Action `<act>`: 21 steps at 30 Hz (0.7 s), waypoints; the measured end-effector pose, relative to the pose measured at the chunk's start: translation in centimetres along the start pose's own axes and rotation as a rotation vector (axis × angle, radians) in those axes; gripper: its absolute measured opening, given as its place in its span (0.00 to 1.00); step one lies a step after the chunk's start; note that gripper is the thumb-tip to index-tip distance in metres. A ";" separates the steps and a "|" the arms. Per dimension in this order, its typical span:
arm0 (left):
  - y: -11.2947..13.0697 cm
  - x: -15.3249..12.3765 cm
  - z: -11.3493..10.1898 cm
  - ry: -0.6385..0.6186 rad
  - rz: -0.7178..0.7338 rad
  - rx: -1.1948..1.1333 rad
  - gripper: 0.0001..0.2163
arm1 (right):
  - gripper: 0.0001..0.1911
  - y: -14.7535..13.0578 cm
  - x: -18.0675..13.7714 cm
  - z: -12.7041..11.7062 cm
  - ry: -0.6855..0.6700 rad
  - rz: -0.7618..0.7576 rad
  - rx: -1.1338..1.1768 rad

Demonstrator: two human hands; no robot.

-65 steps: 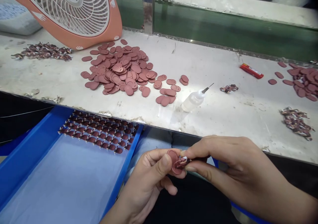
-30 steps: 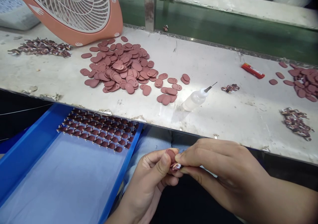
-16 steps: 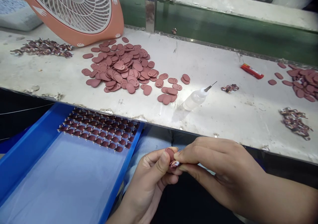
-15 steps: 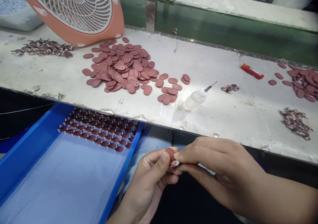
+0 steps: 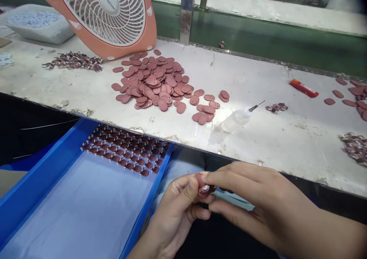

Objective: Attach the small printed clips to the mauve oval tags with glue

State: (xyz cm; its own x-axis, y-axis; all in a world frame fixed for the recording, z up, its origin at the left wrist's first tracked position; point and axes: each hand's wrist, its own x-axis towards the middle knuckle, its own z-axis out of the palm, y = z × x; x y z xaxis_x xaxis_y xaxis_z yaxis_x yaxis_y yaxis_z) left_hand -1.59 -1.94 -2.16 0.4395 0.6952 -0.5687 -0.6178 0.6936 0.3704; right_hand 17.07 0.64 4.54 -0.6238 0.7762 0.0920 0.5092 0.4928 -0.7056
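My left hand (image 5: 180, 205) pinches a reddish-brown oval disc (image 5: 200, 179) between thumb and fingers, below the table's front edge. A small dark-brown and white piece (image 5: 205, 189) sits against the disc's lower part. My right hand (image 5: 252, 197) closes in from the right, its index fingertip pressing on the disc and its thumb lower down by my left fingers. The fingers partly hide how the two parts meet. On the table above, a clear squeeze bottle (image 5: 236, 119) with a needle tip lies tilted, near a few loose discs (image 5: 203, 115).
A large disc pile (image 5: 155, 83) lies before an orange fan (image 5: 114, 18). Small brown-white pieces (image 5: 74, 61) are heaped at left, others (image 5: 355, 146) at right. A red packet (image 5: 304, 88) lies behind. A blue tray (image 5: 137, 220) below the table holds rows of assembled pieces (image 5: 123, 152).
The view has shifted, so the table's things appear farther right. My right thumb has moved lower, away from the index finger. Both hands stay at the disc.
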 end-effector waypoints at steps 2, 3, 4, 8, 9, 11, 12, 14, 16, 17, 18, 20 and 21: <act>0.1 0.1 -0.4 -0.016 -0.009 -0.038 0.10 | 0.19 0.0 0.0 -0.1 0.061 -0.012 -0.034; 0.2 0.2 -0.5 -0.019 -0.013 -0.048 0.10 | 0.20 0.0 0.1 -0.2 0.094 -0.014 -0.030; 0.2 0.2 -0.6 -0.025 -0.017 -0.049 0.09 | 0.20 0.1 0.1 -0.1 0.109 -0.009 -0.004; 0.5 0.3 -0.9 -0.075 -0.017 -0.003 0.11 | 0.15 0.5 0.4 0.3 0.055 0.080 0.194; 0.5 0.3 -0.9 -0.090 -0.011 0.011 0.12 | 0.15 0.5 0.4 0.5 0.049 0.092 0.231; 0.6 0.4 -0.9 -0.122 -0.002 0.036 0.13 | 0.14 0.6 0.5 0.8 0.053 0.100 0.271; 0.7 0.4 -1.0 -0.138 0.001 0.051 0.13 | 0.14 0.6 0.6 1.0 0.060 0.094 0.279; 0.7 0.5 -1.1 -0.156 0.006 0.075 0.16 | 0.15 0.6 0.7 1.3 0.096 0.068 0.285; 0.7 0.6 -1.2 -0.145 -0.003 0.081 0.22 | 0.14 0.7 0.7 1.8 0.164 0.012 0.261; 0.7 0.6 -1.2 -0.115 0.000 0.080 0.25 | 0.14 0.8 0.7 2.1 0.213 -0.020 0.222; 0.7 0.6 -1.1 -0.063 0.027 0.079 0.27 | 0.12 0.9 0.7 2.4 0.275 -0.050 0.149; 0.5 0.5 -0.8 0.102 0.162 0.097 0.24 | 0.11 1.3 0.7 3.1 0.406 -0.105 -0.055; 0.5 0.4 -0.5 0.189 0.256 0.118 0.21 | 0.11 1.5 0.8 3.6 0.459 -0.133 -0.151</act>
State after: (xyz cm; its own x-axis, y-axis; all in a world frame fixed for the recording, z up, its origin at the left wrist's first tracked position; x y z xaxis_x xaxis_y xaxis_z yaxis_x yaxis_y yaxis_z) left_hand -2.00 -1.41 -2.62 0.1439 0.8102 -0.5682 -0.6079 0.5254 0.5953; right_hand 15.27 0.59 1.03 -0.3806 0.7793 0.4978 0.5447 0.6240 -0.5603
